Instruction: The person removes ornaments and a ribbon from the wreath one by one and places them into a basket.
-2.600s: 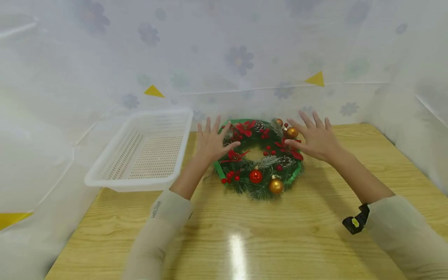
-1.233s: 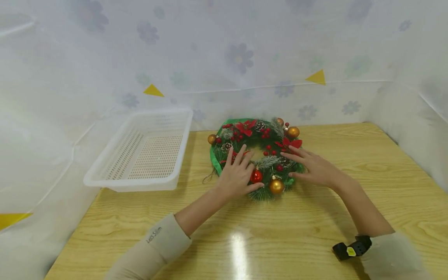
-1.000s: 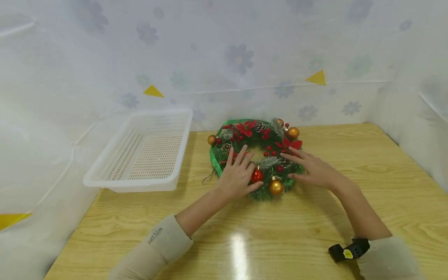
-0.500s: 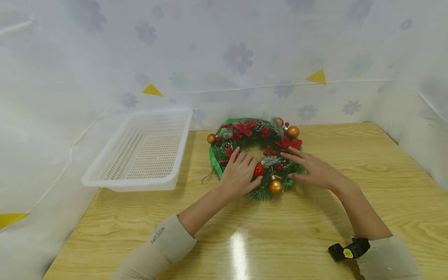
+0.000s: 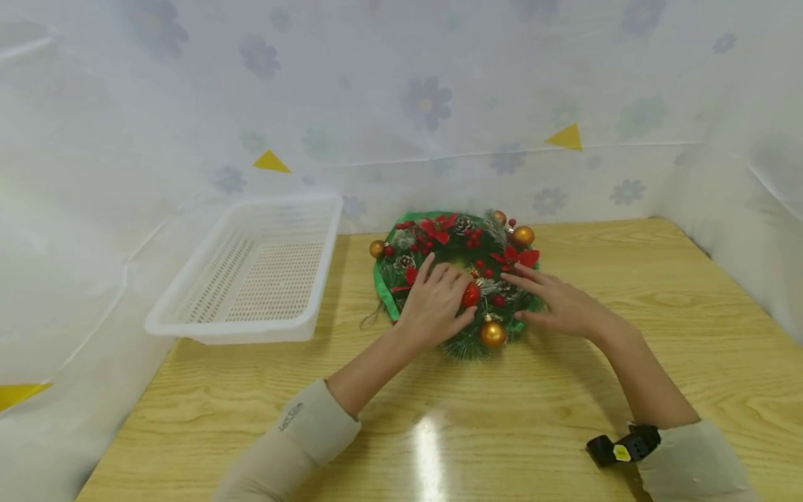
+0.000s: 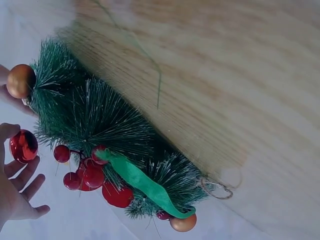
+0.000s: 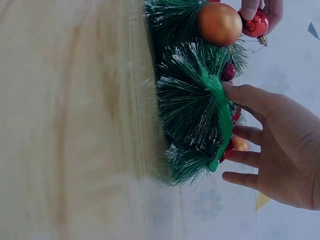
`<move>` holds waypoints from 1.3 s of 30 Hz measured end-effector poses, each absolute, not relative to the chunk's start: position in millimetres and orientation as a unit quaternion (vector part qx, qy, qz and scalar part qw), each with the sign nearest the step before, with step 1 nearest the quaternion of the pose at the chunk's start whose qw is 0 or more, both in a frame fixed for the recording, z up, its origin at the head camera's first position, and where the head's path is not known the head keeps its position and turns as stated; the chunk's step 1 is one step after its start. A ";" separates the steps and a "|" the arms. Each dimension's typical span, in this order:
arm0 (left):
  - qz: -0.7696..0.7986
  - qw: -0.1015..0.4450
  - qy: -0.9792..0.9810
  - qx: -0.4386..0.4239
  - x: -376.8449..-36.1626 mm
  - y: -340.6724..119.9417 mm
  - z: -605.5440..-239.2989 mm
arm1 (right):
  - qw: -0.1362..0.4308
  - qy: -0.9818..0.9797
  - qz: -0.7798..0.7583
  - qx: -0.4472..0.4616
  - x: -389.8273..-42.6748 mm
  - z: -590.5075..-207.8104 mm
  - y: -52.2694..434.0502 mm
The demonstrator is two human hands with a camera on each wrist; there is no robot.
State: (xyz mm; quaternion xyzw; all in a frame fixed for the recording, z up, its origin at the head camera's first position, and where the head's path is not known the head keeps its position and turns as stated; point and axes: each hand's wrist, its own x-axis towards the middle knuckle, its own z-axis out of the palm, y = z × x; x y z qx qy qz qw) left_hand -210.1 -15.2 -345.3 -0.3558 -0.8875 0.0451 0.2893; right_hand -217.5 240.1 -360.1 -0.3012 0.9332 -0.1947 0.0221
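A Christmas wreath [image 5: 467, 346] of green needles, red berries, red flowers, pinecones and a green ribbon lies flat on the table. My left hand [image 5: 434, 301] is over its near left part and pinches a shiny red ball ornament [image 5: 471, 295] between thumb and fingers. In the left wrist view, that red ball [image 6: 23, 146] stands off the needles in the fingers. At the wreath's right edge rests my right hand [image 5: 569, 307], fingers spread and fairly straight, its thumb by the green ribbon [image 7: 220, 102]. A gold ball ornament [image 5: 493, 335] hangs at the near side between the hands.
A white plastic basket [image 5: 251, 326] with a perforated bottom stands left of the wreath on the wooden table [image 5: 533, 411]. A thin twine loop [image 5: 370, 318] sticks out at the wreath's left. Behind hangs a pale flowered sheet [image 5: 376, 90] with yellow triangles.
Both hands came down from the wreath's far sides to its near part. My left fingers closed on the red ball, which shifted up and right from its spot. The right hand has since stayed put.
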 end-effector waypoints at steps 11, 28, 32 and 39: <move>0.044 0.328 -0.880 -0.340 -218.0 -24.0 -332.4 | 0.018 0.934 -0.188 -0.304 -216.3 -357.4 235.6; 0.063 0.358 -0.887 -0.287 -240.0 -84.5 -298.6 | 0.019 0.933 -0.184 -0.309 -215.3 -356.4 235.8; 0.071 0.350 -0.894 -0.270 -244.4 -103.8 -291.9 | 0.020 0.932 -0.186 -0.310 -214.6 -356.2 237.3; 0.099 0.357 -0.899 -0.234 -254.1 -142.1 -281.7 | 0.018 0.931 -0.187 -0.312 -215.1 -356.6 237.5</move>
